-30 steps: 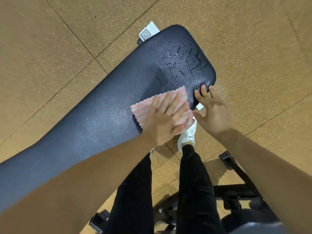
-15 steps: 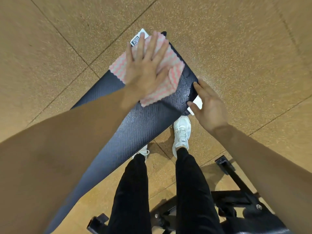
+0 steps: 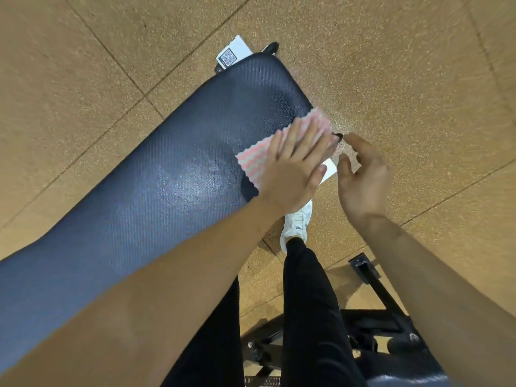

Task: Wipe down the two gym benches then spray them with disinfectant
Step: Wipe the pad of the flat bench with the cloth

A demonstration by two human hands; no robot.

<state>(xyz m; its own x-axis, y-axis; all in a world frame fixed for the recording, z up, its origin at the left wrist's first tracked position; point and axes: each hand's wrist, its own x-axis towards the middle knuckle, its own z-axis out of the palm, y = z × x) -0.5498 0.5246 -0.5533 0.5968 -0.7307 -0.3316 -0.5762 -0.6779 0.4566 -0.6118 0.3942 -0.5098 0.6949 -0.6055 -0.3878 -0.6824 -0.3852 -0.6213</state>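
Observation:
A long dark blue padded gym bench (image 3: pixel 167 185) runs from the lower left up to its rounded far end near the top centre. A pink and white striped cloth (image 3: pixel 252 160) lies at the bench's right edge near that end. My left hand (image 3: pixel 296 174) presses flat on the cloth with straight fingers. My right hand (image 3: pixel 363 177) hovers just off the bench's right edge, fingers loosely spread, holding nothing. The bench surface shines wet left of the cloth. No spray bottle is in view.
A black metal frame (image 3: pixel 374 286) of another piece of equipment stands on the floor at the lower right. A white label with a QR code (image 3: pixel 231 55) sticks out beyond the bench's far end. My legs and a white shoe (image 3: pixel 297 222) stand beside the bench on tan speckled flooring.
My left hand has swept the cloth from the bench's far end back to its right edge. My right hand has come off the bench edge and now hovers free.

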